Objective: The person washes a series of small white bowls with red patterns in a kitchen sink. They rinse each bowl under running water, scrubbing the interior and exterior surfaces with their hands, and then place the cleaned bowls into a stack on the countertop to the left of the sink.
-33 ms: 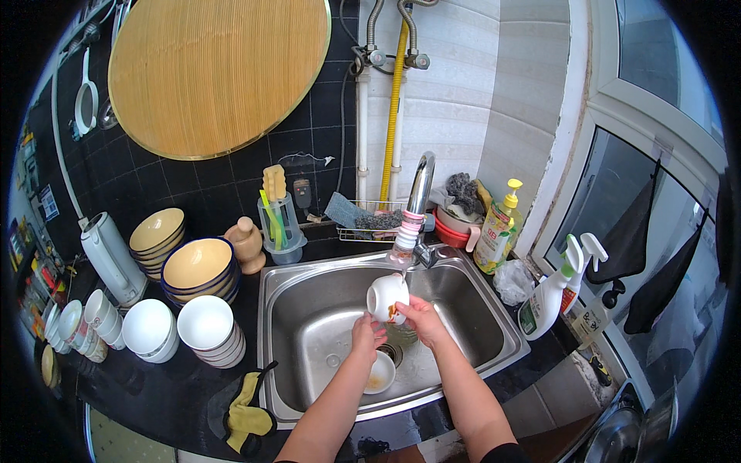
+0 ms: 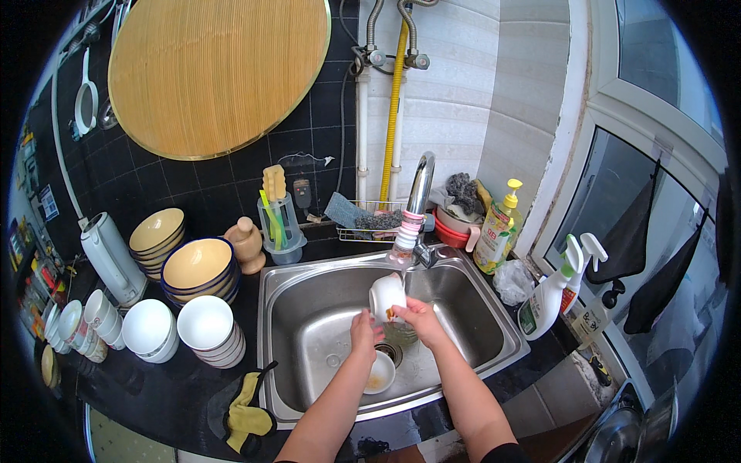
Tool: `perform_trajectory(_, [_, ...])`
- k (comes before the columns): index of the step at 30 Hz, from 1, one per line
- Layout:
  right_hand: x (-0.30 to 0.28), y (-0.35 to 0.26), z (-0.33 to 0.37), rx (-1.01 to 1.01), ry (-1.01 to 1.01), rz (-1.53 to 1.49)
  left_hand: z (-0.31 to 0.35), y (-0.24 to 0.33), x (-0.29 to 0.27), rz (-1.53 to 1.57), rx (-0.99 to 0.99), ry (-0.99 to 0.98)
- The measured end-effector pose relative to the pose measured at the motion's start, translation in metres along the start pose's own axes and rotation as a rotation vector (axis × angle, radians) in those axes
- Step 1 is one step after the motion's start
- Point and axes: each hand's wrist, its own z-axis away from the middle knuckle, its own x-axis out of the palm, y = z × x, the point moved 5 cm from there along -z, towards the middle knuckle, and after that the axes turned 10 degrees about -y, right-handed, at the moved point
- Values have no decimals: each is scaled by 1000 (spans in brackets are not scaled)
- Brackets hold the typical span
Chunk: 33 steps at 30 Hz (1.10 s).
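1. Far left: stacked white bowls (image 2: 149,328) and blue-rimmed bowls (image 2: 198,266) stand on the black surface (image 2: 147,393). A second white stack (image 2: 207,324) stands nearer the basin.
2. Left of the basin: a yellow-and-black cloth item (image 2: 251,420) lies on the surface, beside the sink rim.
3. Basin: the stainless-steel sink (image 2: 309,332) contains the working area.
4. Left hand (image 2: 367,333): positioned just beside the held bowl. Grip is loosely spread, fingers extended, closed on nothing visible. Whether the fingertips touch the bowl cannot be told.
5. Lower basin: a small white dish (image 2: 379,374) rests near the drain, with a brownish patch inside it.
6. Workpiece: a white bowl with an orange-red motif (image 2: 387,297) is raised over the sink, tilted, directly below the faucet outlet.
7. Right hand (image 2: 421,320): grip pinches the near right side of the bowl and carries it.
8. Faucet (image 2: 421,185): water appears to fall from its outlet. Step in hand, as judged: rinsing the bowl.
9. Next move, as judged: it calls for a firm pinch on wet ceramic, turning the bowl under the water, and clearance from the outlet.
10. Right of the sink: a yellow-pump bottle (image 2: 498,239) and a white spray bottle (image 2: 544,301) stand apart from the work.
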Motion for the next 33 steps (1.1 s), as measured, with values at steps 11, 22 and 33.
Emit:
perform_trajectory(11, [26, -19, 12, -173, -100, 824, -4, 5, 2, -84, 161, -57])
perform_trajectory(22, [-61, -9, 18, -389, 676, 29, -3, -6, 21, 416, -168, -396])
perform_trajectory(33, [-74, 50, -6, 124, 461, 303, 23, 8, 20, -241, -172, -97])
